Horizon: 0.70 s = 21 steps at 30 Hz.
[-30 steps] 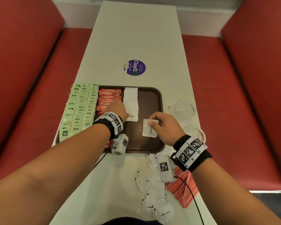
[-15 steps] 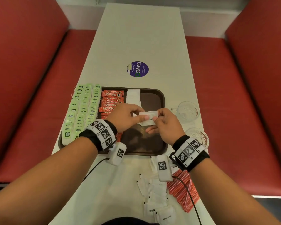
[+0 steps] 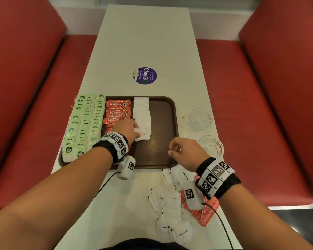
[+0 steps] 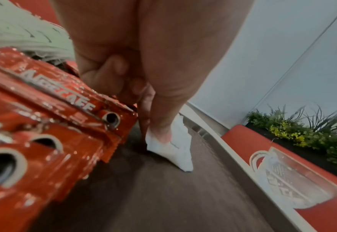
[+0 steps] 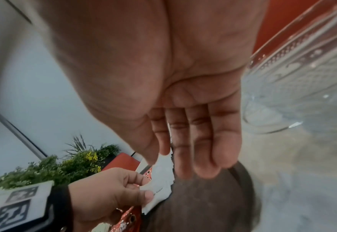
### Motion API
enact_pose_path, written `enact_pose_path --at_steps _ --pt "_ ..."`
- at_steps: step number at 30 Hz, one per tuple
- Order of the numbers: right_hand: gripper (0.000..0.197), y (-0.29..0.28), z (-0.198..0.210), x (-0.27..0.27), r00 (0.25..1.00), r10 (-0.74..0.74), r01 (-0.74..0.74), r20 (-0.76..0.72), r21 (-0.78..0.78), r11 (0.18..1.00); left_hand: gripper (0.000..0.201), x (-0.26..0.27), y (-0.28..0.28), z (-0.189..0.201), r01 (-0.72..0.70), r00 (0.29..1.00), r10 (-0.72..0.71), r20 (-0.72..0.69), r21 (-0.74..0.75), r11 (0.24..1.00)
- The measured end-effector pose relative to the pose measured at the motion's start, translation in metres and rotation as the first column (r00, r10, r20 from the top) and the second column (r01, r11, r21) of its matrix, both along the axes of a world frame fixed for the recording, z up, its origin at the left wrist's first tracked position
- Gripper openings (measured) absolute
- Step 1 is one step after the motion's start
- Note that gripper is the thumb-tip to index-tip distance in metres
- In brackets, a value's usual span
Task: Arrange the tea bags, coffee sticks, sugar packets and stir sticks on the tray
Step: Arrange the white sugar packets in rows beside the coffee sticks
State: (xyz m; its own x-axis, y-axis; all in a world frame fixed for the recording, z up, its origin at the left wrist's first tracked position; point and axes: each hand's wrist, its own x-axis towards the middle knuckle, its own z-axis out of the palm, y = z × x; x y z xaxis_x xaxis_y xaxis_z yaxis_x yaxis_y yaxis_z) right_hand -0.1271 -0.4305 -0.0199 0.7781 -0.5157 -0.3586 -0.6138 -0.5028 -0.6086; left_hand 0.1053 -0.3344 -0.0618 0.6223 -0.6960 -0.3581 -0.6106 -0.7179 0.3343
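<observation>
A brown tray (image 3: 170,112) sits near the left edge of a long white table (image 3: 146,42). Its left side is filled: green tea bags (image 3: 85,121) overlap in rows that spill over the tray's left rim, red coffee sticks (image 3: 117,112) printed "NESCAFE CLASSIC" lie beside them, and a column of white sugar packets (image 3: 142,112) runs next to those. The right part of the tray floor is bare, leaving open room up to its right rim.

The left hand (image 3: 127,130) pinches one sugar packet (image 3: 143,136) between thumb and fingers at the near end of the white column, just beside the coffee sticks; in the left wrist view the packet's lower edge touches the tray floor (image 4: 163,180). The word "Sugar" shows on it.

The right hand (image 3: 186,152) hovers over the tray's near right corner, its grip apart, fingers relaxed and holding nothing.

Loose sugar packets (image 3: 170,204), some marked "Sugar", are scattered on the table before the tray, with red-and-white stir sticks (image 3: 209,212) by the right edge. Two glass cups (image 3: 199,119) stand right of the tray. A purple round sticker (image 3: 145,75) reads "ClayGO".
</observation>
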Motion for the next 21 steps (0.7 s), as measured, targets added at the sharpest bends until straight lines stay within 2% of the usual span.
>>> enact_pose_path --at_steps 7,10,14,17,21 --pt "0.012 0.010 -0.004 -0.028 0.989 0.060 -0.066 -0.138 -0.037 0.997 0.044 -0.005 -0.010 0.008 -0.036 0.999 0.034 0.028 0.047 0.998" --pt "0.026 0.013 -0.008 -0.039 0.968 0.071 -0.096 -0.242 -0.092 0.991 0.046 -0.010 -0.007 0.012 -0.028 0.997 0.024 0.074 0.061 0.998" --pt "0.038 0.018 -0.009 -0.050 0.923 0.108 -0.181 -0.369 -0.167 0.969 0.037 -0.033 0.003 0.022 0.024 0.993 -0.016 0.116 -0.070 0.997" --pt "0.043 0.021 -0.013 -0.053 0.916 0.083 -0.178 -0.392 -0.212 0.961 0.022 -0.069 0.010 0.031 0.177 0.980 -0.162 0.116 -0.128 0.976" --pt "0.050 0.025 -0.020 -0.054 0.900 0.084 -0.213 -0.428 -0.263 0.941 0.021 -0.119 0.017 0.033 0.413 0.910 -0.411 0.054 -0.052 0.909"
